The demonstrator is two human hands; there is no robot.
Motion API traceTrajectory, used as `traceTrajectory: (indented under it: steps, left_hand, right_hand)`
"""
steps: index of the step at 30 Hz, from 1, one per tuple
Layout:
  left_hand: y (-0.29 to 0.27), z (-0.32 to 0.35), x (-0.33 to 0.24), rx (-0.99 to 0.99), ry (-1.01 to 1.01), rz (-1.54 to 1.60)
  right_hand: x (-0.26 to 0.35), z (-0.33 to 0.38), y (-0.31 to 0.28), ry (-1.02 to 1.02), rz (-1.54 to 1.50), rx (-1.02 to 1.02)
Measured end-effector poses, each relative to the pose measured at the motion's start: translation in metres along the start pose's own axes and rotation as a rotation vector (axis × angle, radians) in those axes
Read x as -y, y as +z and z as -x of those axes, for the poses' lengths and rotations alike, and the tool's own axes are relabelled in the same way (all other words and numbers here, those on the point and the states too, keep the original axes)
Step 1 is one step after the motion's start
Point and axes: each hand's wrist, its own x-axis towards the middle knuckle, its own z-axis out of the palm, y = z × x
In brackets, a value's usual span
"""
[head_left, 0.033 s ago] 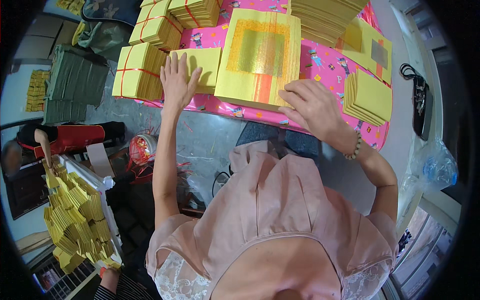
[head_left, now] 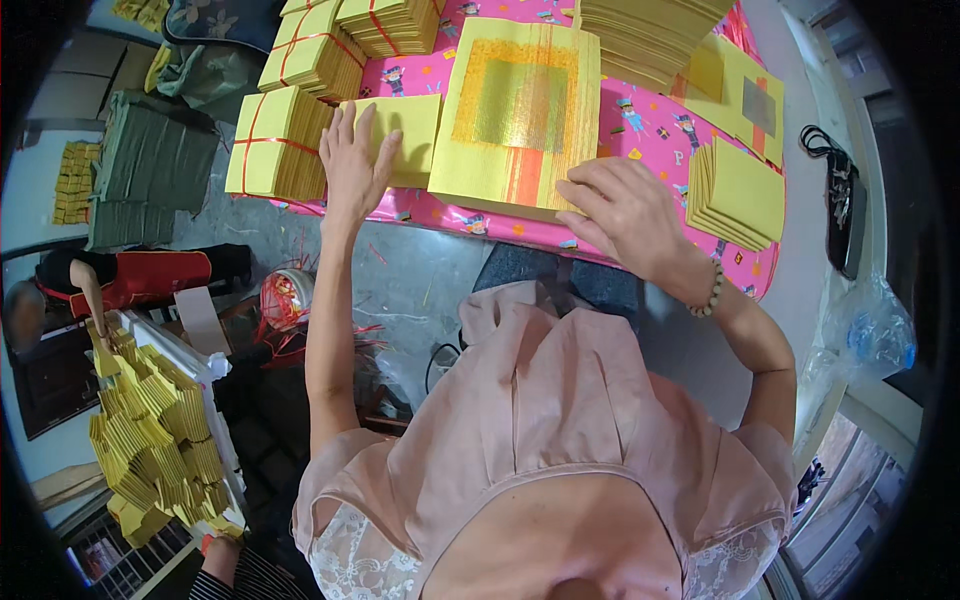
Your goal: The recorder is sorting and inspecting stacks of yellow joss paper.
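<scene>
A thick stack of large yellow joss paper sheets [head_left: 455, 130] lies on the table in front of me. Its top sheet carries a gold foil square with an orange border and a red-orange strip. My right hand [head_left: 635, 215] has its fingers curled at the stack's near right corner, thumb lower down, fingertips pinching the sheet edges. My left hand [head_left: 355, 165] rests flat with spread fingers on a smaller folded yellow paper stack [head_left: 415, 135], just left of the large one. Beside that hand stands a yellow bundle [head_left: 265, 145] tied with red string.
The table has a pink printed cover [head_left: 640, 130]. More tied bundles [head_left: 390, 25] and a tall yellow stack [head_left: 650, 40] stand at the back. Folded yellow papers [head_left: 735, 195] lie right. At left, another person [head_left: 150, 278] works by a paper-heaped table; a string-filled basket [head_left: 287, 298] sits on the floor.
</scene>
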Motion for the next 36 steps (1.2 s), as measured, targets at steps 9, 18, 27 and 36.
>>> traceTrajectory:
  steps: [9,18,27,36]
  left_hand:
    - [-0.079,-0.017,-0.099,0.19,0.393,0.702]
    - [-0.071,-0.015,-0.098,0.301,0.418,0.641]
    - [-0.071,-0.016,-0.099,0.275,0.37,0.677]
    - [-0.071,-0.021,-0.102,0.142,0.445,0.58]
  right_hand:
    - [-0.016,-0.007,-0.001,0.139,-0.301,0.04]
    - [-0.024,-0.009,0.001,0.312,-0.575,0.047]
    - [-0.029,-0.013,0.0,0.367,-0.649,0.087]
    - [-0.029,-0.013,-0.006,0.338,-0.623,0.164]
